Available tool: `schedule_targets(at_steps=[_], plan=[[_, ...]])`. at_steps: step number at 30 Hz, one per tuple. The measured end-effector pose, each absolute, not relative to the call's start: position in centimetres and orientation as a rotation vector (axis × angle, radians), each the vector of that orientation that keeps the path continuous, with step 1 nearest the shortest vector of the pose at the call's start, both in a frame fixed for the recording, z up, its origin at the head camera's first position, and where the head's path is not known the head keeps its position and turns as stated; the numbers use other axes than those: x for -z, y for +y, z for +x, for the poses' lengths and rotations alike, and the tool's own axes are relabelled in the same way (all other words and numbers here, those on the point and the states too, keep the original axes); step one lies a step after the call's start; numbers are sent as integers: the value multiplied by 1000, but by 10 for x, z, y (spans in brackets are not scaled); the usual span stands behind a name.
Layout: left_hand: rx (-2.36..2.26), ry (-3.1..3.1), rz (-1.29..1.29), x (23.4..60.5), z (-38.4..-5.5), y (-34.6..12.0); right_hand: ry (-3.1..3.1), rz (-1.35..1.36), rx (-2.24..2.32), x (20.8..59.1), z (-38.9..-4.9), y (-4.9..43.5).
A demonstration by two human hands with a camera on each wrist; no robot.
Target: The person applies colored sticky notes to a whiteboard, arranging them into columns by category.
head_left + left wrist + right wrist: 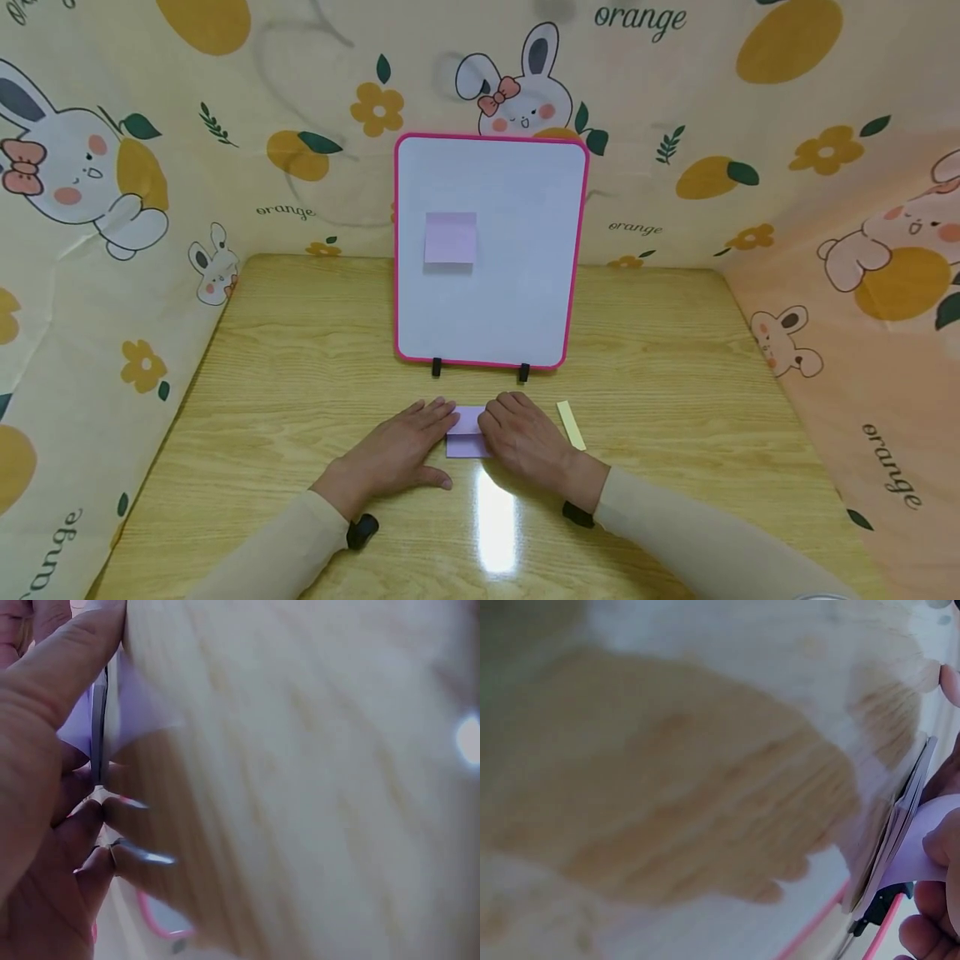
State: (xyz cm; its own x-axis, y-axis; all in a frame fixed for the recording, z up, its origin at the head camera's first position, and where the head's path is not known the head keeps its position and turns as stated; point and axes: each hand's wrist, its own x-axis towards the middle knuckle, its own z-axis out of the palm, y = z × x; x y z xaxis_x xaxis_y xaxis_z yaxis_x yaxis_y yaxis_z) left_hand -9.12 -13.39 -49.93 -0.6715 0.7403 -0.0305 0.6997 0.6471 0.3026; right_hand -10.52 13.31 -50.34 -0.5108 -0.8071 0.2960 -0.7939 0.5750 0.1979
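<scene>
A pad of purple sticky notes (468, 447) lies on the table between both hands. My left hand (393, 450) rests flat beside it, straight fingertips on the pad's left edge and thumb spread toward me. At the pad's right side, my right hand (525, 437) has curled fingers and pinches the top sticky note (922, 844). That sheet bows up from the stack in the right wrist view. The stacked edge of the pad (99, 727) also shows between thumb and fingers in the left wrist view.
A pink-framed whiteboard (517, 283) stands behind the hands on black feet (523, 372). One purple sticky note (450, 238) is stuck on its left half. Right of my right hand lies a pale yellow strip (571, 425). Printed cloth (330, 92) walls the table on three sides.
</scene>
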Motion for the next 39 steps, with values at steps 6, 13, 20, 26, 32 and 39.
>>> schedule_targets(at_steps=[6, 13, 20, 26, 32, 39], plan=[[-339, 2734, 1203, 498, -91, -134, -2466, 1315, 78, 501, -103, 132], [-298, 2737, 1210, 498, -91, -133, -2476, 1315, 77, 500, -103, 133], [-342, 2734, 1185, 496, -87, -136, -2498, 1313, 84, 499, -102, 134], [-373, 2743, 1156, 491, -77, -146, -2507, 1293, 80, 498, -102, 135], [-362, 2723, 1191, 488, -69, -146, -2538, 1261, 46, 497, -102, 135], [-311, 2715, 1281, 493, -60, -138, -2576, 1254, 32, 496, -103, 132]])
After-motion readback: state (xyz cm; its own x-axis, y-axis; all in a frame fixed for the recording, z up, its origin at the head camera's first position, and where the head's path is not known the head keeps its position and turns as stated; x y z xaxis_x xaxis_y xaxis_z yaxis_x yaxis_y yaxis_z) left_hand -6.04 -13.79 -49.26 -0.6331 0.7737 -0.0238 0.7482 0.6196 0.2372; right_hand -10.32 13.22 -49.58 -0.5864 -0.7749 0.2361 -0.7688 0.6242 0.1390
